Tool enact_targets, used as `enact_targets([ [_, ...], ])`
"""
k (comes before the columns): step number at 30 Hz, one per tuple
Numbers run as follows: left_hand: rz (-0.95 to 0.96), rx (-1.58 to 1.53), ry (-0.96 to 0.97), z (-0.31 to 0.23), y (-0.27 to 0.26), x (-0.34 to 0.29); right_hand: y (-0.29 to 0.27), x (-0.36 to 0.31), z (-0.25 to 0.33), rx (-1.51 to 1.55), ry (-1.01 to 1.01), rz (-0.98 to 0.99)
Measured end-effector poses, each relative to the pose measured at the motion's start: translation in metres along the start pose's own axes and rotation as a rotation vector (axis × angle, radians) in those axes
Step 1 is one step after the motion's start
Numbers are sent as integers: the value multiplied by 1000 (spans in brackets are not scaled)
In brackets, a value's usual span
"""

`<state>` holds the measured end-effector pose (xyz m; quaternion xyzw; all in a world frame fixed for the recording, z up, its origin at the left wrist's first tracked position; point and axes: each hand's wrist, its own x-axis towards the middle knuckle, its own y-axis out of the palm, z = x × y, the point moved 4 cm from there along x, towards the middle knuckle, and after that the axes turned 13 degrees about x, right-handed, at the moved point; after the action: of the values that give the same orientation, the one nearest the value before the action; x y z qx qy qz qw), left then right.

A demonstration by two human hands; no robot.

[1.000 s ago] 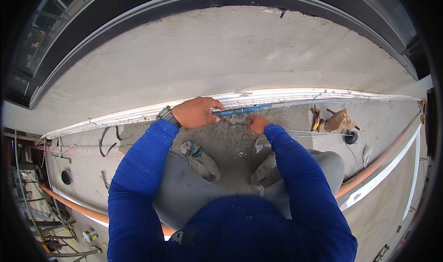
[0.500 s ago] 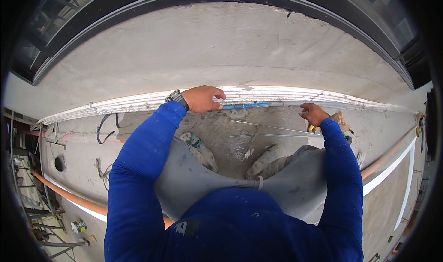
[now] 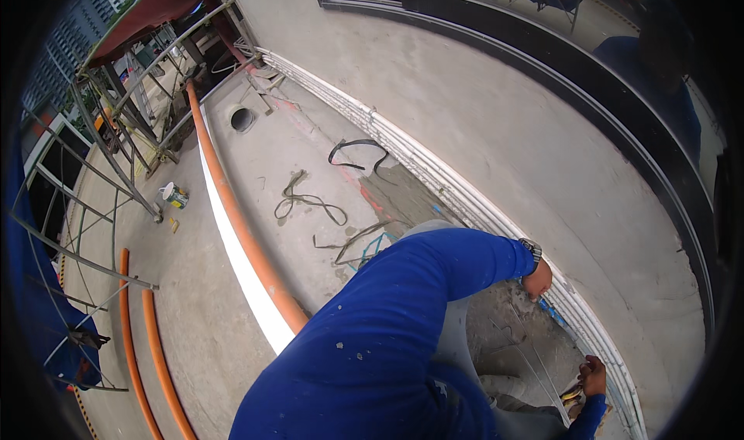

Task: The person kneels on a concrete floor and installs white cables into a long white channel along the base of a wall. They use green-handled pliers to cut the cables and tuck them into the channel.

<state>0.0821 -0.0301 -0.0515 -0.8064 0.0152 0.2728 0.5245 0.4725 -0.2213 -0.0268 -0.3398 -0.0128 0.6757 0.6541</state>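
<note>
Several thin white pipes [image 3: 465, 192] run in a bundle along the foot of the grey wall. My left hand [image 3: 537, 280], with a watch at the wrist, hangs over them, beside a blue pipe piece [image 3: 552, 313] with darker fittings. Its fingers point down and are mostly hidden by the back of the hand, so whether they are closed does not show. Farther along the bundle, at the lower right, my right hand [image 3: 593, 376] has loosely bent fingers apart and nothing visible in them. Beneath it lies a yellow and brown item [image 3: 573, 400], partly covered. Thin metal rods [image 3: 535, 366] lie close by.
A long orange pipe [image 3: 244, 235] stretches across the floor at left, beside a white strip [image 3: 232, 250]. Black straps [image 3: 360, 147] and a cord [image 3: 306, 200] lie loose. A round floor hole [image 3: 242, 119], metal scaffolding [image 3: 116, 138] and a small can [image 3: 174, 196] are farther off.
My view has swung left, bringing the scaffolding and the long orange pipe into sight. Both hands now appear at the lower right, still near the white pipes and the blue piece.
</note>
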Motion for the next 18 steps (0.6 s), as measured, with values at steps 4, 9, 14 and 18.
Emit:
enact_targets([
  [4, 52, 27, 3, 5, 10, 1, -2, -1, 6, -10, 27, 4],
  [9, 6, 44, 28, -4, -1, -9, 2, -5, 20, 8, -13, -15],
  [14, -4, -50, -27, -16, -14, -42, 10, -15, 40, -36, 34, 11],
  [18, -80, -73, 43, -22, -35, -80, 14, -23, 48, -246, -156, -47],
])
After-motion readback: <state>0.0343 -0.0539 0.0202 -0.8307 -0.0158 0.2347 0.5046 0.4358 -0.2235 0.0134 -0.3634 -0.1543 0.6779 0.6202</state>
